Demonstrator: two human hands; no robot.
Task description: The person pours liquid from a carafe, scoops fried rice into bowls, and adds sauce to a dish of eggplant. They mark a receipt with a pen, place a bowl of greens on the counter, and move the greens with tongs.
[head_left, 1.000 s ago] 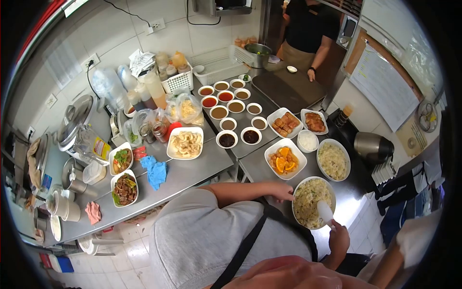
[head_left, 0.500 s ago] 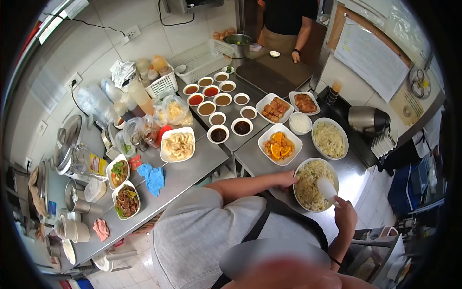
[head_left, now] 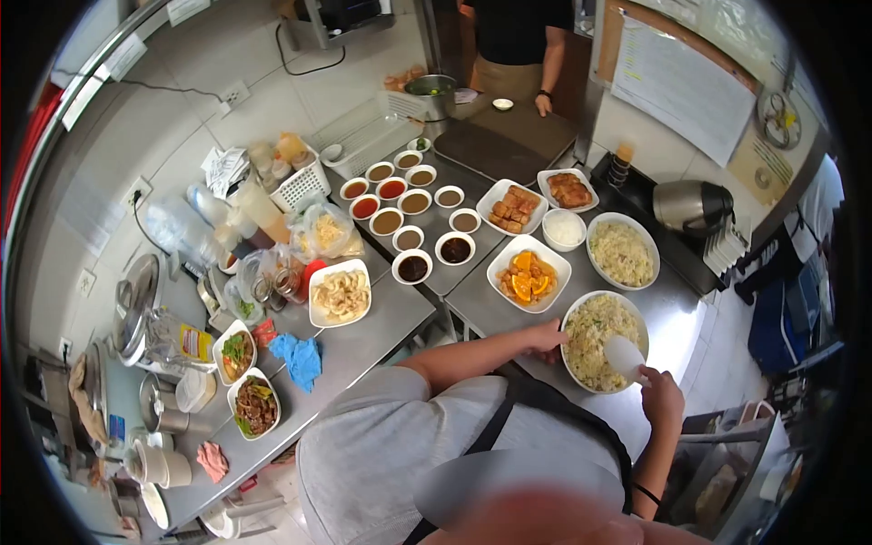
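"Left hand (head_left: 548, 337) status?"
"Touching the rice bowl (head_left: 604, 391), which is resting on the steel counter (head_left: 477, 313); finger closure is indeterminable."
"Right hand (head_left: 661, 395)?"
"It is grasping the white spoon (head_left: 624, 355) over the rice."

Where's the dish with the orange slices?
In the head view, right of centre: the orange-topped dish sits just beyond the left hand, beside the small rice bowl.

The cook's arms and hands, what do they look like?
The left hand and right hand are bare, with no gloves. The grey sleeve is short and leaves the left forearm uncovered. A thin black band circles the right forearm.
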